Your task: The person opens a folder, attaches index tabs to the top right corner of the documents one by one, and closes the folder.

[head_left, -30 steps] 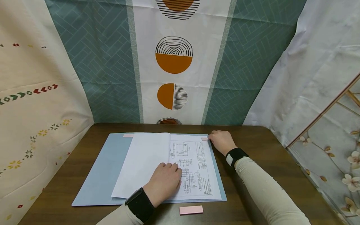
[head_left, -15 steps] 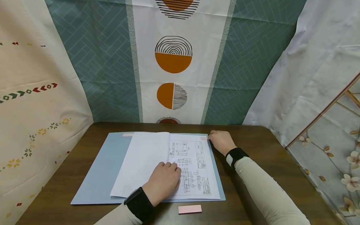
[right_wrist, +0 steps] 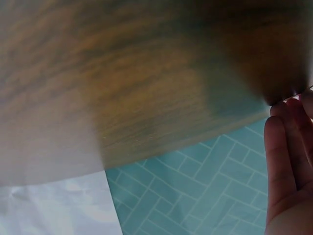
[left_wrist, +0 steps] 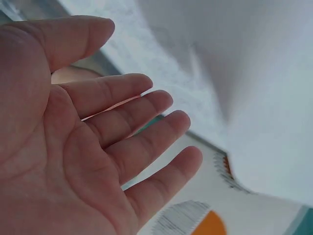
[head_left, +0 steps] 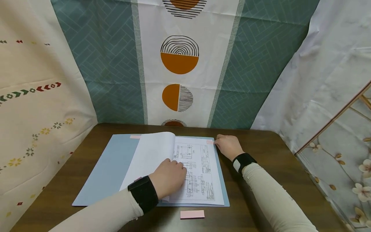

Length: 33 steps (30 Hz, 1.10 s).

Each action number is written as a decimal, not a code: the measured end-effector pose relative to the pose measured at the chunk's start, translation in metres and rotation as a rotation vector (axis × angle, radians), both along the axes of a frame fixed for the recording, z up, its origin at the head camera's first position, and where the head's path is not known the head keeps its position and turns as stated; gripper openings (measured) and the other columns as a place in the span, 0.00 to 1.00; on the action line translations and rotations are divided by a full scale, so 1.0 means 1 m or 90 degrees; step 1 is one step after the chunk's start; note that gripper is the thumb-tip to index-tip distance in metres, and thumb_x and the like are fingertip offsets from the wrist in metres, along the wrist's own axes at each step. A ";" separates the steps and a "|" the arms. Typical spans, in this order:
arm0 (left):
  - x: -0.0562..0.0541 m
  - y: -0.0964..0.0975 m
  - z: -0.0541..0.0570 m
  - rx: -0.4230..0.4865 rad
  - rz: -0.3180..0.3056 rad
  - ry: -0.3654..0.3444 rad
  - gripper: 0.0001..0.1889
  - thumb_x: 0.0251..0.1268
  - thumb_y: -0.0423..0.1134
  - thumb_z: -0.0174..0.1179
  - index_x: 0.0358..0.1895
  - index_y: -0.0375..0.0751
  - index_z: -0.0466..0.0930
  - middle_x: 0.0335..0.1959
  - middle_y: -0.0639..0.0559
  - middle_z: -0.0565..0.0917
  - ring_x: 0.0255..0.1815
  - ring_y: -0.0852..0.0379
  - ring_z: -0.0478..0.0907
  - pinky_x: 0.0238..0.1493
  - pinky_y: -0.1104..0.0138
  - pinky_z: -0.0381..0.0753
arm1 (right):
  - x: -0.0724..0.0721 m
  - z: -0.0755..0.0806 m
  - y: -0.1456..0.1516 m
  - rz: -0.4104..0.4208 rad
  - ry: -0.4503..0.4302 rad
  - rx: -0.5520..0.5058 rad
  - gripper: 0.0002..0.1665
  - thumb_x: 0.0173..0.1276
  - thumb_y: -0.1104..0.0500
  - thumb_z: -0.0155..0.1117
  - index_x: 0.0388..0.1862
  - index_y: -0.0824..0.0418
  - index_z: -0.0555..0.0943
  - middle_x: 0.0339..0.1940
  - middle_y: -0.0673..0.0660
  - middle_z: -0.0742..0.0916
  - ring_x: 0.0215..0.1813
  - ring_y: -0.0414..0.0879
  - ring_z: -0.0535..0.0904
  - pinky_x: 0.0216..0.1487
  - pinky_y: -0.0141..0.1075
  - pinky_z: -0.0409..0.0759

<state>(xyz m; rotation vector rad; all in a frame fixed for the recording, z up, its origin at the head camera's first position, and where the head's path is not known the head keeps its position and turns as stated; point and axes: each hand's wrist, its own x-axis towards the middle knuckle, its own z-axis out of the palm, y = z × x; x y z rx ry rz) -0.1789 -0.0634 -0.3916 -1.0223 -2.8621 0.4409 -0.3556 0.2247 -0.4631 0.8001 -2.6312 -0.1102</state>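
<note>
A stack of printed sheets lies in a blue folder (head_left: 107,174), with a technical drawing (head_left: 200,183) face up on the right. The turned white page (head_left: 152,149) bows up along its top on the left. My left hand (head_left: 169,177) is over the drawing's left side, its back against the turned page. In the left wrist view, its palm shows with loose, nearly straight fingers (left_wrist: 146,144) and nothing in them. At the drawing's top right corner, my right hand (head_left: 229,145) pinches the edge of a pink sticky note (head_left: 210,141).
A pad of pink sticky notes (head_left: 192,214) lies on the brown table (head_left: 243,206) in front of the folder. Another pink sticky note (head_left: 135,137) shows at the folder's top left. Patterned cloths (head_left: 116,80) hang behind the table and along both sides.
My left hand has moved slightly away from me, and its forearm now reaches further across from the left. The turned page bows up more. My right hand stays at the corner.
</note>
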 end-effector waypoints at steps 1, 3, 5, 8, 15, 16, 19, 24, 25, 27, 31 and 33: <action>-0.002 0.003 0.006 0.000 -0.007 0.005 0.17 0.71 0.49 0.73 0.54 0.42 0.93 0.46 0.47 0.92 0.41 0.51 0.88 0.47 0.58 0.87 | 0.000 0.000 0.000 0.000 0.004 -0.002 0.08 0.70 0.66 0.80 0.44 0.55 0.97 0.35 0.51 0.88 0.29 0.43 0.80 0.36 0.41 0.85; -0.006 0.010 0.020 0.003 -0.022 0.007 0.15 0.73 0.48 0.72 0.52 0.43 0.93 0.43 0.48 0.92 0.38 0.52 0.87 0.44 0.59 0.86 | -0.001 0.001 0.001 0.002 0.011 -0.007 0.08 0.71 0.66 0.79 0.44 0.54 0.97 0.35 0.51 0.88 0.28 0.43 0.79 0.36 0.40 0.84; -0.012 0.019 0.030 0.006 -0.035 0.002 0.12 0.74 0.46 0.71 0.50 0.43 0.94 0.40 0.49 0.92 0.35 0.53 0.86 0.42 0.60 0.86 | -0.001 0.001 0.001 0.005 0.012 -0.013 0.08 0.71 0.66 0.79 0.44 0.55 0.97 0.34 0.51 0.88 0.28 0.42 0.78 0.36 0.40 0.84; -0.027 0.033 0.037 0.005 -0.034 0.000 0.11 0.76 0.44 0.69 0.50 0.43 0.94 0.40 0.50 0.91 0.34 0.55 0.86 0.42 0.61 0.88 | -0.001 0.001 0.003 0.001 0.011 -0.013 0.08 0.71 0.66 0.79 0.44 0.54 0.97 0.34 0.50 0.87 0.29 0.42 0.79 0.36 0.39 0.85; -0.075 0.067 0.010 0.006 0.016 0.029 0.20 0.83 0.51 0.65 0.66 0.43 0.87 0.59 0.51 0.88 0.57 0.53 0.86 0.55 0.61 0.87 | 0.002 -0.002 0.006 -0.017 0.015 -0.013 0.09 0.70 0.65 0.80 0.44 0.52 0.97 0.34 0.49 0.87 0.29 0.43 0.81 0.34 0.41 0.85; -0.081 0.071 0.004 0.009 0.023 0.022 0.22 0.83 0.52 0.65 0.69 0.43 0.86 0.64 0.51 0.87 0.62 0.52 0.85 0.59 0.60 0.86 | 0.003 -0.003 0.005 -0.014 0.014 -0.010 0.08 0.70 0.65 0.80 0.44 0.52 0.97 0.33 0.49 0.86 0.28 0.43 0.81 0.34 0.41 0.85; -0.093 0.080 -0.013 0.023 0.040 0.007 0.27 0.82 0.55 0.65 0.74 0.43 0.82 0.72 0.50 0.83 0.71 0.50 0.81 0.67 0.58 0.82 | 0.005 -0.002 0.002 -0.004 0.011 0.002 0.07 0.71 0.64 0.79 0.43 0.53 0.96 0.32 0.50 0.86 0.27 0.44 0.80 0.33 0.41 0.85; -0.110 0.090 -0.032 0.062 0.061 -0.023 0.32 0.83 0.58 0.63 0.79 0.42 0.76 0.79 0.48 0.77 0.80 0.47 0.73 0.77 0.54 0.74 | 0.007 0.001 -0.001 -0.015 0.000 0.015 0.08 0.72 0.63 0.79 0.46 0.52 0.97 0.33 0.50 0.86 0.28 0.44 0.80 0.35 0.41 0.86; -0.114 0.092 -0.037 0.072 0.061 -0.031 0.33 0.83 0.58 0.62 0.80 0.42 0.75 0.80 0.48 0.76 0.81 0.47 0.72 0.78 0.54 0.72 | 0.007 0.001 -0.001 -0.019 -0.003 0.014 0.07 0.72 0.63 0.79 0.46 0.53 0.97 0.33 0.50 0.86 0.27 0.44 0.80 0.35 0.41 0.86; -0.123 0.094 -0.049 0.090 0.058 -0.051 0.35 0.84 0.59 0.60 0.82 0.41 0.72 0.83 0.47 0.72 0.84 0.45 0.67 0.81 0.52 0.67 | 0.008 0.001 -0.001 -0.024 -0.012 0.009 0.08 0.73 0.62 0.79 0.47 0.54 0.97 0.33 0.50 0.87 0.28 0.44 0.80 0.36 0.41 0.86; -0.136 0.094 -0.066 0.117 0.046 -0.067 0.38 0.85 0.61 0.57 0.85 0.42 0.67 0.87 0.48 0.67 0.87 0.45 0.61 0.84 0.51 0.62 | 0.009 0.001 -0.001 -0.025 -0.025 -0.011 0.09 0.73 0.63 0.79 0.50 0.55 0.97 0.35 0.51 0.87 0.29 0.45 0.81 0.38 0.42 0.87; -0.138 0.093 -0.068 0.126 0.040 -0.070 0.38 0.86 0.62 0.54 0.86 0.43 0.66 0.87 0.49 0.66 0.88 0.45 0.60 0.84 0.50 0.60 | 0.010 0.001 0.000 -0.027 -0.027 -0.016 0.10 0.73 0.63 0.79 0.51 0.55 0.96 0.34 0.51 0.87 0.29 0.45 0.81 0.38 0.42 0.86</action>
